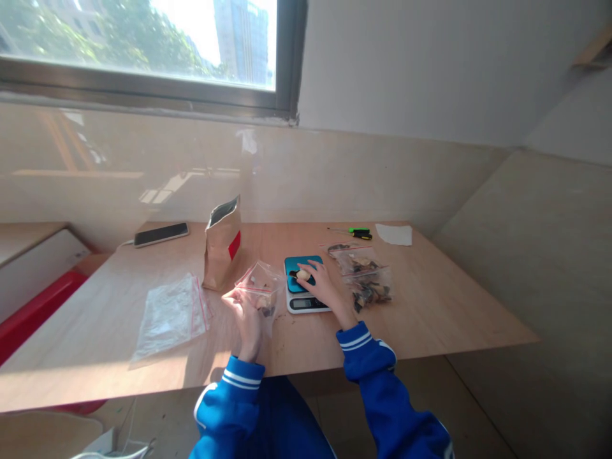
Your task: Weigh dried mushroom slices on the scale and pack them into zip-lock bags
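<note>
My left hand (pixel 245 317) pinches the edge of a clear zip bag (pixel 261 287) with some pale and dark pieces inside. To its right stands a white kitchen scale (pixel 308 304) with a blue top and a small display. My right hand (pixel 325 284) is over the blue top, thumb and fingers curved around a few pale and dark dried pieces (pixel 303 275). Just right of the scale lie filled zip bags (pixel 370 287) of similar dark and pale pieces. Behind my left hand is an upright brown paper pouch (pixel 222 248), its top open.
Flat clear zip bags (pixel 167 312) lie at the left. A phone (pixel 161 235) rests near the back left, a cable at its end. Two screwdrivers (pixel 358 233) and a white paper (pixel 394 234) lie at the back right. The table's front edge (pixel 430 354) is close to me.
</note>
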`<state>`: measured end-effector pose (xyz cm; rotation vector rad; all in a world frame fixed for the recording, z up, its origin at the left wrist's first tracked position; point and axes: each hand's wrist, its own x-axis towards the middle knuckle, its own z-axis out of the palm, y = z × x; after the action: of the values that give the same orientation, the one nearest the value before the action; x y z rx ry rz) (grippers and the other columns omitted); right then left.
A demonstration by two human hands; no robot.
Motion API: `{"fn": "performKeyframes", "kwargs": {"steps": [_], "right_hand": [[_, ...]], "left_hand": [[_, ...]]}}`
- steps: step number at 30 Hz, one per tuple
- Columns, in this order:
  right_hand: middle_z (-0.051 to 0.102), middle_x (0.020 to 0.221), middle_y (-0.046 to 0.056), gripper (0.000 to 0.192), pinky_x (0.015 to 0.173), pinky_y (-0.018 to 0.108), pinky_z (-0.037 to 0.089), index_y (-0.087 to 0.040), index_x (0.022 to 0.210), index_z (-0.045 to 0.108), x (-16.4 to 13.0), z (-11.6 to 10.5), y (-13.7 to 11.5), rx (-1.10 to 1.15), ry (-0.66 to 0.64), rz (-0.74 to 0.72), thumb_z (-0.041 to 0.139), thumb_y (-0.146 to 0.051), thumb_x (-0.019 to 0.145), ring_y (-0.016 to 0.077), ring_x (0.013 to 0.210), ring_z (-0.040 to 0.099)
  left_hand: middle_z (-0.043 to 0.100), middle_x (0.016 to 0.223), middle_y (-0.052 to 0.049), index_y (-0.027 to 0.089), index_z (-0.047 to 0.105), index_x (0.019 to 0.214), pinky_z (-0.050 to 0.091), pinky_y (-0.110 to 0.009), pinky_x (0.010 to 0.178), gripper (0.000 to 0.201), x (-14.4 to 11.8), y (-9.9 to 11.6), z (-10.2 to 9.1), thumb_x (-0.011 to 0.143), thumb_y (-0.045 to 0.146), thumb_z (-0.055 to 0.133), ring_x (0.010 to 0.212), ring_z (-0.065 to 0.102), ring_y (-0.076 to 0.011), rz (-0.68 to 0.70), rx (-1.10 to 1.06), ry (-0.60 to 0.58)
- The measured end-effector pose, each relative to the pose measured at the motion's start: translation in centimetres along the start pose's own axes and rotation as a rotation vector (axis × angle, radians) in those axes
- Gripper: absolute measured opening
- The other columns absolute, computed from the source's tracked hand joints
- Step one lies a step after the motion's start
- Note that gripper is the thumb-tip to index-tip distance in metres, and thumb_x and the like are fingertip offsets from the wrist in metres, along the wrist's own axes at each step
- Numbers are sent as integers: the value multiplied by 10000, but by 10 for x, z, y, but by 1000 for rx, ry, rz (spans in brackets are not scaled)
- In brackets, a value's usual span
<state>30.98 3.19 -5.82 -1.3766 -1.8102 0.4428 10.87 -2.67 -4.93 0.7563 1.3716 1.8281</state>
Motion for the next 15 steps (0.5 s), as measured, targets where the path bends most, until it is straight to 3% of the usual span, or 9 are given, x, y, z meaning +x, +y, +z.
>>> {"fn": "performKeyframes", "kwargs": {"steps": [3, 9, 12, 15], "right_hand": [[640, 1098, 95, 267, 998, 451, 413, -228, 1070, 701, -1, 5, -1, 78, 47, -8, 626, -242, 814, 253, 1088, 555], [658, 1080, 86, 256, 933, 418, 468, -207, 1063, 674, 3, -3, -12, 187, 157, 3, 594, -230, 822, 230, 1020, 598], [658, 1118, 80, 305, 889, 372, 496, -210, 1133, 648, 11, -15, -47, 263, 172, -27, 596, -247, 835, 212, 1010, 617], [655, 1164, 58, 342, 912, 349, 487, -248, 1164, 651, 16, -27, -95, 323, 13, -187, 600, -189, 831, 196, 1062, 604]], "left_hand": [[589, 1140, -83, 247, 319, 925, 471, -383, 877, 341, -4, 10, 0, 890, 563, 444, 1024, 599, -191, 12, 4, -16], [624, 1149, -85, 256, 338, 908, 485, -387, 904, 327, -10, 23, -3, 881, 548, 482, 1056, 617, -202, 19, 23, -23], [642, 1144, -80, 256, 362, 909, 487, -394, 928, 324, -12, 25, -1, 889, 565, 456, 1096, 618, -211, 17, -8, -76], [645, 1153, -89, 240, 423, 950, 467, -401, 972, 349, -13, 27, 2, 884, 581, 451, 1167, 587, -231, 13, -80, -151]]}}
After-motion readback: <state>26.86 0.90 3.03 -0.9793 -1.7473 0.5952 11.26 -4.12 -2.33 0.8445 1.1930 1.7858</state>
